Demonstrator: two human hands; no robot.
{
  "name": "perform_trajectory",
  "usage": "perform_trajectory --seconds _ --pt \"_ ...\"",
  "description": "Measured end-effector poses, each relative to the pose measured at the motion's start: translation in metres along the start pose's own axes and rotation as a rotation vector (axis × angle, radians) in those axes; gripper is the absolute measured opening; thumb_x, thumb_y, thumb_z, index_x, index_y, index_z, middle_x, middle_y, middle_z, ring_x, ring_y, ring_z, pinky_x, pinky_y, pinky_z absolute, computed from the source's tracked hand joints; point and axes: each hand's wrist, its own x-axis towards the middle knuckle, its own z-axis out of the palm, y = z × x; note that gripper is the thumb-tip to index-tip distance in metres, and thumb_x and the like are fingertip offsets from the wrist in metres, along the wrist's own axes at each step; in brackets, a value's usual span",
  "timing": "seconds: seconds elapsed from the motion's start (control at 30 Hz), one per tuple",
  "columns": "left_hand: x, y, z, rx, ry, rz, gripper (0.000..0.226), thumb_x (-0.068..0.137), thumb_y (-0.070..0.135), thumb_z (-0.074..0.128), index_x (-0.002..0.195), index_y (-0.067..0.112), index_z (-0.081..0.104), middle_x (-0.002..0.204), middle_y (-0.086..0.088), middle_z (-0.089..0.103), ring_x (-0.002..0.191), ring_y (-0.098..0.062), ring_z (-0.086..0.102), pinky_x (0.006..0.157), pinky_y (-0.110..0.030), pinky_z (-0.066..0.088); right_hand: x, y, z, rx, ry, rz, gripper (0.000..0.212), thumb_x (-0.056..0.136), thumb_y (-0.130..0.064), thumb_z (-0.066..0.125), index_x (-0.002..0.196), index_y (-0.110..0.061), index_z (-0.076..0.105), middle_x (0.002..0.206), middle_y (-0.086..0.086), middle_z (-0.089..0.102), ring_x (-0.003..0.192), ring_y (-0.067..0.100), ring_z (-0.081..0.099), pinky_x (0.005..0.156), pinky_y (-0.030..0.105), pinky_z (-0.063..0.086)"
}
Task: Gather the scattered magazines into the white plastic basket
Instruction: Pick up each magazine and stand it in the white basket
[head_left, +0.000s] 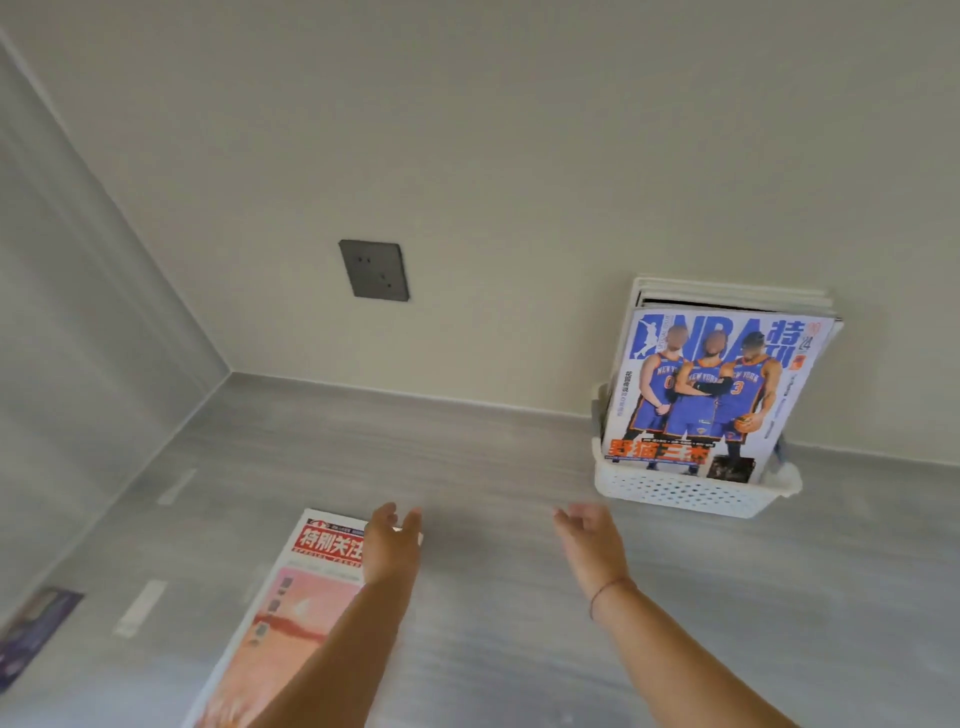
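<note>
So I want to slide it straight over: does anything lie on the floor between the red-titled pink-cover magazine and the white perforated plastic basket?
Nothing visible does. The red-titled pink-cover magazine lies flat at lower left, the white perforated plastic basket stands by the wall at right, and only bare grey floor shows between them. The open left hand overlaps the magazine's corner.

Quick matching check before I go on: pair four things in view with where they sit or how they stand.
Things:
1. NBA magazine
2. red-titled magazine
3. wall socket
4. right hand

States:
A. flat on the floor, partly under the left hand
B. open, empty, above the floor
C. upright in the white basket
D. on the wall, left of the basket

Pairs: 1-C, 2-A, 3-D, 4-B
</note>
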Motion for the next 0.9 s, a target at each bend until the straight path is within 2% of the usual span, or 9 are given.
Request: perform_trajectory --seconds 0.13,0.27,0.33,0.43,0.53,0.63,0.7,0.77,0.9 --pt "0.014 -0.047 -0.067 0.063 0.130 -0.090 0.045 0.090 0.018 0.057 0.132 0.005 0.050 0.134 -0.021 0.053 0.120 -0.038 0.051 0.102 -0.044 0.040 -0.031 0.011 0.069 0.071 -0.250 0.274 0.030 0.092 -0.019 0.053 0.064 -0.018 0.042 0.062 0.004 0.037 0.054 0.015 0.035 0.061 0.026 0.032" --pt "0.024 -0.085 -0.121 0.211 0.170 -0.199 0.041 0.088 0.021 0.052 0.127 0.007 0.052 0.126 -0.022 0.054 0.112 -0.040 0.052 0.090 -0.042 0.046 -0.066 0.026 0.118 0.107 -0.380 0.458 0.015 0.095 -0.027 0.049 0.099 -0.014 0.054 0.097 0.017 0.058 0.096 0.027 0.058 0.088 0.037 0.044" --pt "0.029 -0.101 -0.138 0.282 0.141 -0.236 0.041 0.086 0.024 0.054 0.124 0.007 0.054 0.121 -0.022 0.057 0.110 -0.040 0.053 0.092 -0.043 0.047 -0.079 0.031 0.136 0.105 -0.415 0.476 0.020 0.096 -0.027 0.047 0.105 -0.011 0.056 0.116 0.022 0.058 0.116 0.033 0.055 0.098 0.041 0.042" --pt "0.038 -0.113 -0.152 0.285 0.087 -0.249 0.037 0.081 0.019 0.056 0.115 0.006 0.057 0.111 -0.020 0.061 0.103 -0.039 0.056 0.088 -0.042 0.050 -0.089 0.034 0.154 0.112 -0.461 0.486 0.038 0.096 -0.023 0.046 0.123 0.003 0.052 0.118 0.029 0.058 0.122 0.042 0.050 0.108 0.046 0.036" --pt "0.050 -0.113 -0.158 0.201 -0.001 -0.247 0.026 0.080 0.016 0.060 0.102 0.002 0.066 0.100 -0.023 0.069 0.100 -0.040 0.063 0.089 -0.046 0.050 -0.089 0.032 0.162 0.109 -0.462 0.486 0.037 0.095 -0.017 0.047 0.122 0.008 0.050 0.136 0.035 0.036 0.131 0.047 0.032 0.112 0.050 0.027" --pt "0.057 -0.111 -0.167 0.124 -0.065 -0.304 0.017 0.082 0.013 0.062 0.095 0.003 0.068 0.085 -0.015 0.072 0.084 -0.032 0.069 0.085 -0.044 0.056 -0.090 0.028 0.165 0.118 -0.417 0.514 0.021 0.094 -0.019 0.049 0.099 -0.003 0.062 0.115 0.038 0.054 0.128 0.046 0.037 0.097 0.041 0.047" --pt "0.058 -0.112 -0.170 0.067 -0.127 -0.324 0.020 0.084 0.016 0.064 0.099 0.003 0.067 0.084 -0.010 0.071 0.077 -0.026 0.066 0.080 -0.041 0.057 -0.092 0.028 0.166 0.121 -0.398 0.514 0.017 0.094 -0.022 0.050 0.086 -0.015 0.065 0.093 0.026 0.061 0.113 0.043 0.056 0.084 0.033 0.050" --pt "0.055 -0.109 -0.170 0.073 -0.201 -0.265 0.024 0.088 0.018 0.062 0.107 0.004 0.066 0.093 -0.009 0.069 0.079 -0.023 0.063 0.068 -0.033 0.054 -0.092 0.030 0.168 0.123 -0.390 0.506 0.014 0.093 -0.023 0.051 0.091 -0.017 0.063 0.090 0.015 0.065 0.089 0.025 0.059 0.091 0.037 0.046" --pt "0.047 -0.085 -0.164 0.023 -0.206 -0.027 0.015 0.089 0.012 0.060 0.100 0.013 0.070 0.080 0.001 0.069 0.070 -0.015 0.062 0.055 -0.021 0.048 -0.088 0.026 0.164 0.126 -0.381 0.488 0.008 0.091 -0.018 0.054 0.094 -0.019 0.061 0.088 0.005 0.057 0.088 0.021 0.049 0.100 0.042 0.042"
